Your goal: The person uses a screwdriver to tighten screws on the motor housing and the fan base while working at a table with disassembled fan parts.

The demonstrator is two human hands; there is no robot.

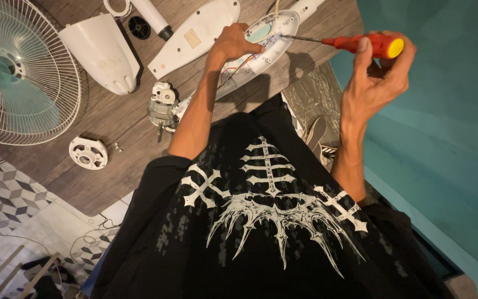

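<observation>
My left hand (233, 44) grips the edge of an open white plastic housing (275, 39) that has coloured wires showing inside. My right hand (380, 69) holds a screwdriver (360, 43) with a red and yellow handle. Its thin shaft points left, and the tip rests inside the housing near my left fingers. Both lie over a wooden tabletop (112, 116). My black shirt with a pale print fills the lower part of the view.
A fan guard with teal blades (17, 72) lies at the left. White shell parts (103, 52), a flat white cover (195, 36), a small motor (162, 108), a round white piece (88, 152) and small screws (117, 147) are scattered on the table. A teal wall (443, 122) rises on the right.
</observation>
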